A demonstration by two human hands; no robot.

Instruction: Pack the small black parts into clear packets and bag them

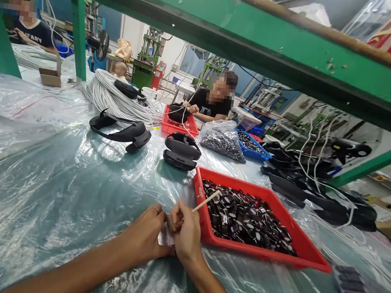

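My left hand is closed, thumb and fingers pinched together in front of me. Against it, and touching it, is my right hand, curled round a thin pale stick that juts up and to the right. Between the two hands shows a small pale, shiny piece; my fingers mostly hide it, and what it is I cannot make out. Just right of my hands lies a red tray filled with small dark, glossy parts, some with light oval faces. The stick's far end is over the tray's near-left corner.
Plastic sheeting covers the table. Further back are black headset-like devices, coiled grey cable, another red tray, a bag of dark parts and a blue tray. A green beam crosses overhead. Two people sit beyond.
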